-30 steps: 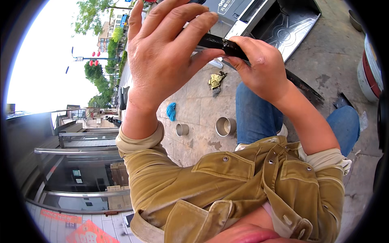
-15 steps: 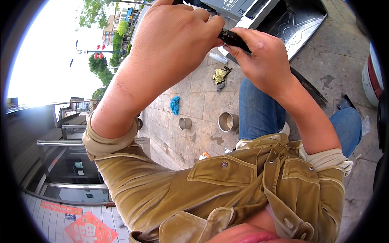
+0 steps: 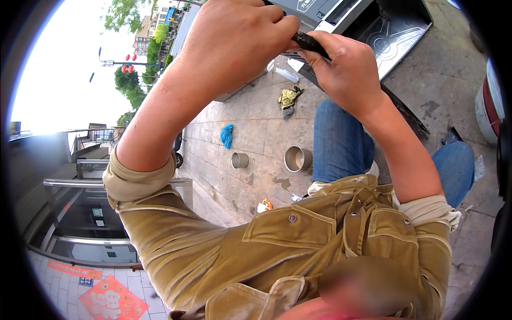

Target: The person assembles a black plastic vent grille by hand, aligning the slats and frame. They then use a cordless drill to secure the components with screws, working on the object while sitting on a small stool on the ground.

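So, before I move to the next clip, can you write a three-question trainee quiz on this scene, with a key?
1. True or false: the person's right hand grips a narrow black bar.
2. What colour is the crumpled cloth nearest the smaller round grey metal cup? A) yellow B) blue C) red
3. In the picture, on which side of the larger round grey metal cup is the smaller one?

Key: 1. True. 2. B. 3. Left.

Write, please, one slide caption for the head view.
Right hand pinching a narrow black bar, left hand curled against it, above grey stone paving with a crumpled blue cloth.
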Demonstrator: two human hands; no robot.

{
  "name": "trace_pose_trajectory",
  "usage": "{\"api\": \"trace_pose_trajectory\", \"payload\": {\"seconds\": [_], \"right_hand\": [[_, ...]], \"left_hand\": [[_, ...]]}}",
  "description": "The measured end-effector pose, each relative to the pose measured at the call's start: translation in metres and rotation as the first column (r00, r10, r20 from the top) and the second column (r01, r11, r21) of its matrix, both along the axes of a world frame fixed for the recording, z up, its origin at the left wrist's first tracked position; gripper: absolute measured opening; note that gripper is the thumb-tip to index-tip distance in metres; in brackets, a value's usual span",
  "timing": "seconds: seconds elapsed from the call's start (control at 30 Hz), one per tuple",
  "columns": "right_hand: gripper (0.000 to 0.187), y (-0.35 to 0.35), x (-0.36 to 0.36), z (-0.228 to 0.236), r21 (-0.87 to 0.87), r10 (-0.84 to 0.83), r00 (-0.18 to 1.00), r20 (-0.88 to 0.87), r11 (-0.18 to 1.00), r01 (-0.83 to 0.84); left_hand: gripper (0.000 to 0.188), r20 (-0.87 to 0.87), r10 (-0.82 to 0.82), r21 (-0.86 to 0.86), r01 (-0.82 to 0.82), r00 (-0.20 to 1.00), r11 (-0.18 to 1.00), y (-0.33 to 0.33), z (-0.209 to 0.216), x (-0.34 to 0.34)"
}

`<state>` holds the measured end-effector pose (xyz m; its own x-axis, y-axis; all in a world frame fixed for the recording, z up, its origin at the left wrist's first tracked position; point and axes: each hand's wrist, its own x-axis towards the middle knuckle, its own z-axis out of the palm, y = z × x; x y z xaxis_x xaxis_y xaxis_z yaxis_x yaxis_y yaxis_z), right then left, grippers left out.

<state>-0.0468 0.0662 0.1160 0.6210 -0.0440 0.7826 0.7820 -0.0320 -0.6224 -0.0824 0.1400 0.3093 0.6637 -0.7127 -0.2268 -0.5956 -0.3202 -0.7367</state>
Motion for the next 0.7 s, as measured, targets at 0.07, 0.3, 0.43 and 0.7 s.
{"api": "trace_pose_trajectory", "payload": {"seconds": [0.07, 0.3, 0.43, 0.7], "right_hand": [[0.015, -0.004, 0.0, 0.0, -0.039, -0.007, 1.0, -0.02, 0.999, 0.006], [0.04, -0.039, 0.029, -0.052, -0.226, 0.114, 0.993, -0.021, 0.967, -0.115], [0.04, -0.072, 0.015, -0.121, -0.288, 0.053, 0.973, -0.225, 0.95, -0.118], [0.029, -0.071, 0.014, -0.144, -0.257, -0.083, 0.972, -0.218, 0.966, 0.025]], "left_hand": [[0.013, 0.007, -0.035, -0.033, 0.035, 0.999, 0.999, 0.003, -0.005, 0.006], [0.015, 0.002, -0.003, 0.076, 0.003, 1.0, 0.997, 0.003, -0.021, 0.017], [0.021, 0.039, 0.012, 0.048, -0.013, 0.999, 0.999, 0.015, -0.023, 0.024], [0.03, 0.04, 0.0, 0.086, -0.003, 0.999, 0.996, -0.004, -0.025, 0.031]]}}
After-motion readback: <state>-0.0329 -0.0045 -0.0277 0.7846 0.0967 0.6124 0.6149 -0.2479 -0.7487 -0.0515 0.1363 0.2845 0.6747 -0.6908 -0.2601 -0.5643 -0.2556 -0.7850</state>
